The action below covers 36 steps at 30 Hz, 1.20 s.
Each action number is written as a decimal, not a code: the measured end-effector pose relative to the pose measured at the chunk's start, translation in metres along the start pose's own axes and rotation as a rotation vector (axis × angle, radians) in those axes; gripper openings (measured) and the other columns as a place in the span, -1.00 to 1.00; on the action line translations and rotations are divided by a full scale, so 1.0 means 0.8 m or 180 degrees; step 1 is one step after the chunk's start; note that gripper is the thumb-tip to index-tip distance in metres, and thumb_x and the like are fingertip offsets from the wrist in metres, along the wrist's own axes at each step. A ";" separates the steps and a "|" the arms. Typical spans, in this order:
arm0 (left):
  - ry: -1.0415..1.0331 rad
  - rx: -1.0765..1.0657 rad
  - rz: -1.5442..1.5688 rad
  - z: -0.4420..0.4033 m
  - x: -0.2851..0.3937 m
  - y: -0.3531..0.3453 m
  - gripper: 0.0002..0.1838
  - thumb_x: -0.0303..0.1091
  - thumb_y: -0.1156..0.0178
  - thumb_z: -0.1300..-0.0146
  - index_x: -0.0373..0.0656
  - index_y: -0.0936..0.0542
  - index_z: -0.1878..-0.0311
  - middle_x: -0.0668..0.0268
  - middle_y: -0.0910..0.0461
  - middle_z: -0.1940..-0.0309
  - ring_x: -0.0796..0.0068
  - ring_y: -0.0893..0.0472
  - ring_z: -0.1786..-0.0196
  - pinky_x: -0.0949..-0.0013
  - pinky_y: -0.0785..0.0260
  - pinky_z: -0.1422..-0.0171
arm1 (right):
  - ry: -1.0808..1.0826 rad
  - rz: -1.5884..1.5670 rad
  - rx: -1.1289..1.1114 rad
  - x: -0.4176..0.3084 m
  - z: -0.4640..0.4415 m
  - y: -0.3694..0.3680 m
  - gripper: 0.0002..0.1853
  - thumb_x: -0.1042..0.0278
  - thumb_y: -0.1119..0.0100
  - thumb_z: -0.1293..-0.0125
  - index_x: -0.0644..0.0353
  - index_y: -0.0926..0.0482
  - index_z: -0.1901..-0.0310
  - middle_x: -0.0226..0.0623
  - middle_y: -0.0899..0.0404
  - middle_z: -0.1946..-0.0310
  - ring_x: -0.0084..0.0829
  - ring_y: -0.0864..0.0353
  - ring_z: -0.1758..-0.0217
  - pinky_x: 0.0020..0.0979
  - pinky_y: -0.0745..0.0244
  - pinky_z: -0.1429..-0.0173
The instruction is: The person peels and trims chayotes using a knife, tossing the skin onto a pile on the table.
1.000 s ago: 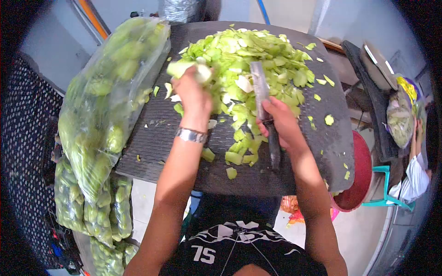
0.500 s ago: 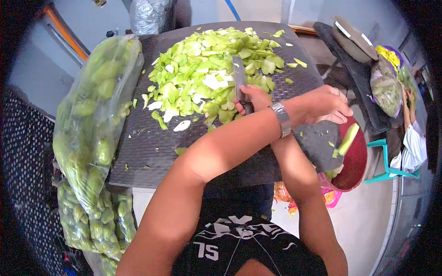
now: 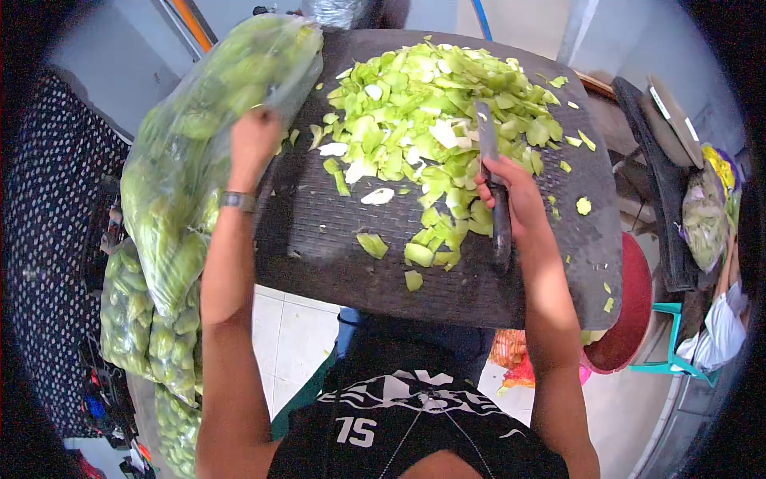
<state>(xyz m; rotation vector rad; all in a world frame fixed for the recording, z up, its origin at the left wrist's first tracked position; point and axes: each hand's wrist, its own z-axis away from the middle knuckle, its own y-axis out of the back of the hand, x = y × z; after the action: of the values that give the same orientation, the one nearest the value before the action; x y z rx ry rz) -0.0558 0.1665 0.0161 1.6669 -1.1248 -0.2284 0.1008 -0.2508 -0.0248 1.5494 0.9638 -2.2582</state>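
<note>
My left hand (image 3: pixel 255 136), closed, is against the right side of a large clear plastic bag (image 3: pixel 179 172) full of green vegetables; what its fingers hold, if anything, is hidden. My right hand (image 3: pixel 515 191) grips the dark handle of a knife (image 3: pixel 487 136), whose blade points away from me. Under and beyond the blade, a wide heap of pale green peelings (image 3: pixel 431 104) spreads over the dark ribbed table (image 3: pixel 319 255). A few loose pieces lie nearer to me on the tabletop.
More bagged green vegetables (image 3: pixel 128 319) stand at the lower left. A red tub (image 3: pixel 626 311) is beside the table's right edge, near a teal stool (image 3: pixel 670 343). At far right are a bowl (image 3: pixel 674 128), a bag of greens (image 3: pixel 706 215) and another person's arm (image 3: pixel 728 259).
My left hand first carried a pale green piece, then crossed right over my right arm as a piece dropped toward the red tub. Now it has swung back left to the bag. My right hand keeps the knife.
</note>
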 end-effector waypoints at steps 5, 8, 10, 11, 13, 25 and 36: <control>0.0050 0.0251 -0.1354 0.014 -0.139 0.045 -0.65 -0.22 -0.20 -0.28 -0.20 -0.66 -0.05 -0.16 -0.70 0.00 -0.20 -0.67 -0.10 -0.11 -0.52 -0.15 | 0.0060 0.0066 -0.0010 0.000 -0.002 0.001 -0.82 0.23 -0.20 -0.46 0.13 -0.47 0.11 -0.32 -0.64 0.38 -0.54 -0.59 0.50 -0.49 -0.47 0.45; -0.0163 -0.0144 -0.1209 0.014 -0.168 0.049 -0.61 -0.13 -0.27 -0.25 -0.26 -0.70 0.04 -0.18 -0.69 0.00 -0.17 -0.68 -0.08 -0.08 -0.54 -0.14 | 0.0061 0.0048 0.0033 0.003 0.000 0.000 -0.82 0.23 -0.19 -0.46 0.13 -0.47 0.12 -0.32 -0.63 0.39 -0.54 -0.58 0.51 -0.49 -0.45 0.46; -0.0060 -0.1059 -0.1305 0.019 -0.131 0.071 -0.57 -0.07 -0.35 -0.19 -0.30 -0.74 0.12 -0.21 -0.69 0.00 -0.14 -0.70 -0.05 -0.06 -0.55 -0.13 | 0.0052 0.0031 0.0060 0.003 -0.005 0.005 -0.83 0.24 -0.19 -0.47 0.13 -0.47 0.12 -0.32 -0.63 0.40 -0.54 -0.58 0.51 -0.48 -0.45 0.47; 0.0104 -0.1850 -0.1510 0.022 -0.103 0.085 -0.53 -0.03 -0.38 -0.16 -0.32 -0.74 0.13 -0.21 -0.69 0.01 -0.13 -0.71 -0.04 -0.06 -0.55 -0.13 | 0.0056 0.0060 0.0055 0.001 -0.004 0.004 -0.83 0.24 -0.18 -0.47 0.13 -0.48 0.12 -0.32 -0.63 0.40 -0.53 -0.58 0.52 -0.48 -0.45 0.48; 0.0103 -0.1972 -0.1762 0.037 -0.087 0.094 -0.47 0.02 -0.41 -0.11 -0.32 -0.73 0.09 -0.20 -0.70 0.03 -0.12 -0.72 -0.02 -0.06 -0.56 -0.13 | 0.0075 0.0093 0.0057 -0.003 0.000 0.000 -0.84 0.25 -0.18 -0.47 0.13 -0.49 0.12 -0.32 -0.63 0.40 -0.52 -0.58 0.52 -0.48 -0.45 0.48; -0.0818 -0.1794 -0.2402 0.076 -0.129 0.087 -0.33 -0.04 -0.59 0.13 -0.28 -0.58 0.04 -0.09 -0.74 0.18 -0.07 -0.74 0.01 -0.01 -0.62 -0.03 | 0.0141 0.0011 -0.0056 -0.004 0.006 -0.008 -0.81 0.25 -0.16 -0.49 0.17 -0.52 0.04 -0.30 -0.65 0.39 -0.52 -0.60 0.52 -0.49 -0.50 0.50; 0.0286 -0.0049 0.3140 0.053 0.070 0.154 -0.24 0.05 -0.44 -0.18 -0.32 -0.50 -0.28 0.04 -0.69 -0.05 0.06 -0.72 -0.03 0.11 -0.61 -0.12 | 0.0035 -0.0059 -0.0108 -0.007 0.008 -0.008 -0.73 0.21 -0.17 -0.48 0.12 -0.45 -0.09 -0.28 -0.65 0.35 -0.55 -0.58 0.51 -0.52 -0.48 0.51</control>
<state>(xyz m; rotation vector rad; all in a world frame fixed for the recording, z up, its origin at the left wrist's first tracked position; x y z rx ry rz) -0.1210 0.0971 0.1215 0.9318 -1.7170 0.4602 0.0947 -0.2509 -0.0158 1.5467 1.0182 -2.2362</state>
